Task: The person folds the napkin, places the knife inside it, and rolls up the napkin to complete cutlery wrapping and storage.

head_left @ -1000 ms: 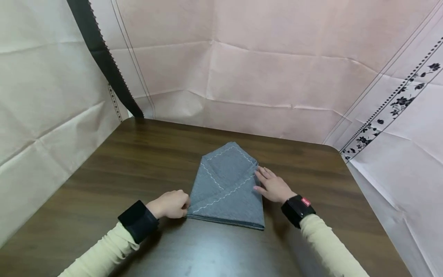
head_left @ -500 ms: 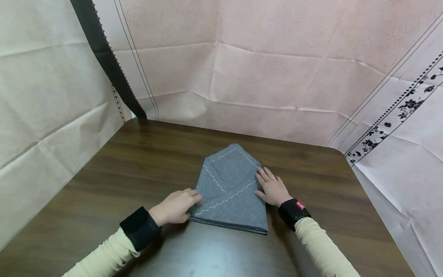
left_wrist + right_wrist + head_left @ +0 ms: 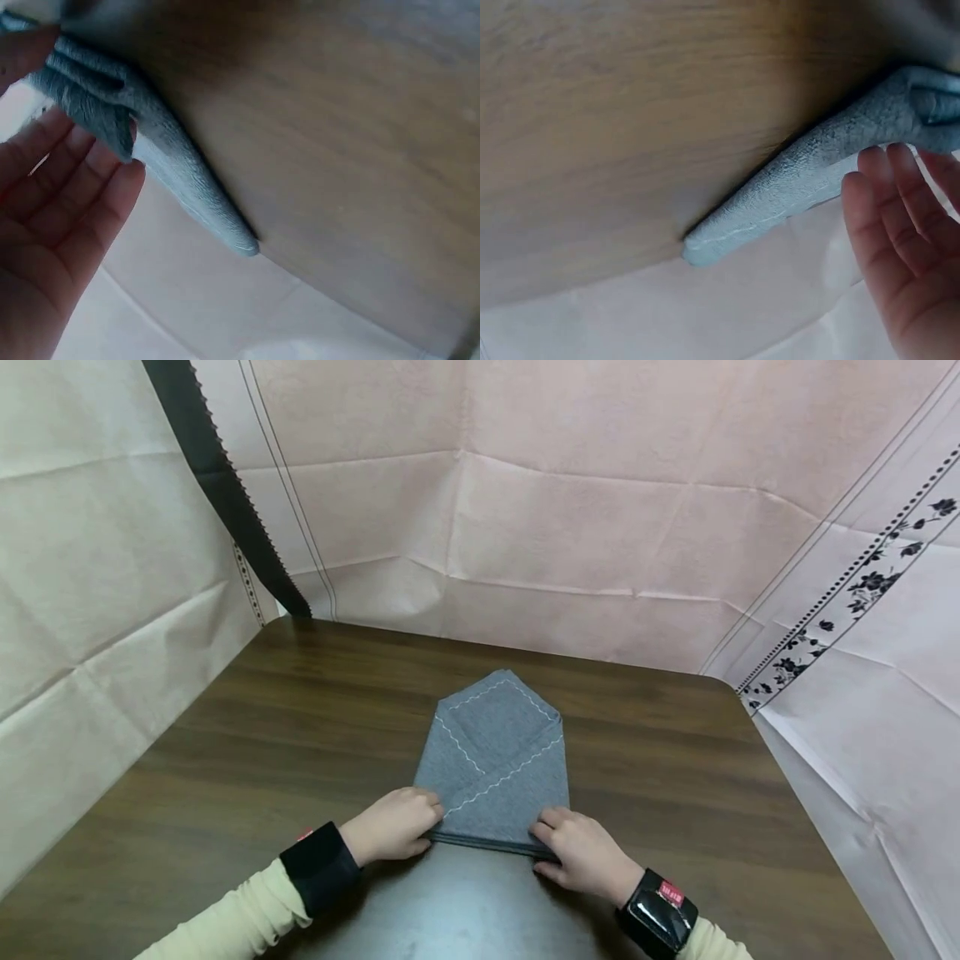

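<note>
A grey cloth (image 3: 495, 752) with white zigzag stitching lies folded to a point on the dark wooden table (image 3: 300, 710). My left hand (image 3: 429, 817) pinches its near left corner, thumb on top. At the near right corner my right hand (image 3: 547, 833) grips the stacked near edge with curled fingers. In the left wrist view the cloth (image 3: 150, 127) bunches between thumb and fingers (image 3: 90, 172) and is lifted a little off the wood. The right wrist view shows the cloth (image 3: 802, 172) raised the same way beside my fingers (image 3: 889, 180).
Creased pink and white paper sheets (image 3: 585, 518) wall the table at the back and on both sides. A black strip (image 3: 217, 485) runs down the left sheet. Bare wood lies left, right and behind the cloth.
My right hand has come back from the cloth's right side to its near right corner. My left hand has slid from the left edge onto the near left corner, and both now take hold.
</note>
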### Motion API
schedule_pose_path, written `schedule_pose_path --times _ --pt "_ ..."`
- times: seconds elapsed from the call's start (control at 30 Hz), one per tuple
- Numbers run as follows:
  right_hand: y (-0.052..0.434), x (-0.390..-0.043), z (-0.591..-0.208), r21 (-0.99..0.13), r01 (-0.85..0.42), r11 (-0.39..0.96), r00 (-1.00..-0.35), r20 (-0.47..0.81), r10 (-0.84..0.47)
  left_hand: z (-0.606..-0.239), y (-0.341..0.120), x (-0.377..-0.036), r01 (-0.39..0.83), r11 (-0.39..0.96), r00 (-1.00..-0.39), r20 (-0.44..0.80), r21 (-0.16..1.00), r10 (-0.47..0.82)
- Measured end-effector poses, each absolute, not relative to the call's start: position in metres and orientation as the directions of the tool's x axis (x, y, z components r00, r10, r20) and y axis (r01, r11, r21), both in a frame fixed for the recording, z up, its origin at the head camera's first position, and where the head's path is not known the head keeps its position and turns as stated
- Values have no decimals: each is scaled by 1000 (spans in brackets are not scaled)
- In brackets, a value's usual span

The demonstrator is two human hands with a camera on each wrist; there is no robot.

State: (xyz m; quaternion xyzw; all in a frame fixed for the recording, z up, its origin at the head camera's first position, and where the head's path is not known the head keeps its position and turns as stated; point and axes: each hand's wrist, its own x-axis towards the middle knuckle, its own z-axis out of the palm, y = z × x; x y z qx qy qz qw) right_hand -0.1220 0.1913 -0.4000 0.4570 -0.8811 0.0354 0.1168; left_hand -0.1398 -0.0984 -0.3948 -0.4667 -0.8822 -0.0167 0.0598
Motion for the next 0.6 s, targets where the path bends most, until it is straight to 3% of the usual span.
schedule_pose_path --times 0.17,0.27,0.43,0.6 --pt "188 -119 -411 261 -812 522 -434 326 -840 -397 -89 -138 823 529 -503 167 -206 848" --pt "183 -118 -414 348 -786 511 -396 352 -848 -399 -84 -136 805 517 -483 184 -291 856" --pt "177 -117 -415 386 -747 541 -407 378 -832 -406 -80 -138 766 525 -462 250 -371 851" --pt "178 -120 -417 262 -743 615 -488 417 -767 -406 -78 -140 762 565 -489 290 -317 823"
